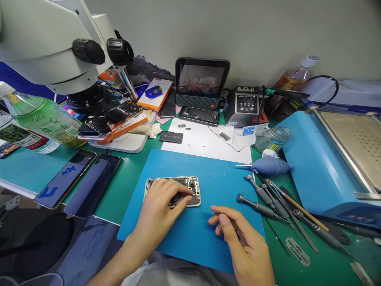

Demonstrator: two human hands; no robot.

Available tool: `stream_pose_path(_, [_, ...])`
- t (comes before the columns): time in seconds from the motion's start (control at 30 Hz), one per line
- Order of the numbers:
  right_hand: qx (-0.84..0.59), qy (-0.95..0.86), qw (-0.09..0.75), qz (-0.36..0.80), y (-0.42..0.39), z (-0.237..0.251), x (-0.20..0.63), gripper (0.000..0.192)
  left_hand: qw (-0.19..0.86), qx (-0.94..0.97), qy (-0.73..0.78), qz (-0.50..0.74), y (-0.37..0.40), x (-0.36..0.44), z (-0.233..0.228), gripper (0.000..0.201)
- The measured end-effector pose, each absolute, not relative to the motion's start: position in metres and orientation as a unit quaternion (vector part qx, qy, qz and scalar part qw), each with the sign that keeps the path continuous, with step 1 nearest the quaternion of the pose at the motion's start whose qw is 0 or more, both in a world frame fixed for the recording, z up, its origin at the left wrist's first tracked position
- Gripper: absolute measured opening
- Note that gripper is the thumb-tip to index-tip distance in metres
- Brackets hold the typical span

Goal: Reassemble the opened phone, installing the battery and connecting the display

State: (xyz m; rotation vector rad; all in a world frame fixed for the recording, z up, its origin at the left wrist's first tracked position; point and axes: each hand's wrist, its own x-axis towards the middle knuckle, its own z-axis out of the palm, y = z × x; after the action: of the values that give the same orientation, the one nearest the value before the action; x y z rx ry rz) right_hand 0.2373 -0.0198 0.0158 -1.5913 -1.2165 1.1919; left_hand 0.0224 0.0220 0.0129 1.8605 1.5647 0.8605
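An opened smartphone (195, 186) lies on the blue mat (184, 234), its inner parts exposed within a pale frame. My left hand (163, 196) reaches over it and covers its left and middle. Thumb and index finger are brought together above the right part of the phone; whatever they pinch, if anything, is too small to see. To the right of the phone, my right hand (244, 242) hovers over the mat with loosely bent fingers apart and nothing visible in them. A black battery (171, 137) and small parts lie on white paper (196, 145) behind the mat.
At the left are a microscope (59, 51), plastic bottles (44, 119) and two phones (92, 184). A display (202, 79) stands behind. To the right lie a blue air blower (270, 166), several screwdrivers and tweezers (276, 202), a razor blade (297, 251) and a blue machine (318, 159).
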Motion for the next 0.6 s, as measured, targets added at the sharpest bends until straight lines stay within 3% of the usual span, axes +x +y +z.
stream_pose_path(0.6, [-0.616,-0.553,0.381,0.412,-0.0186,0.0092,0.2463,0.033,0.215,0.739,0.562,0.303,0.022,0.0237,0.0087,0.007])
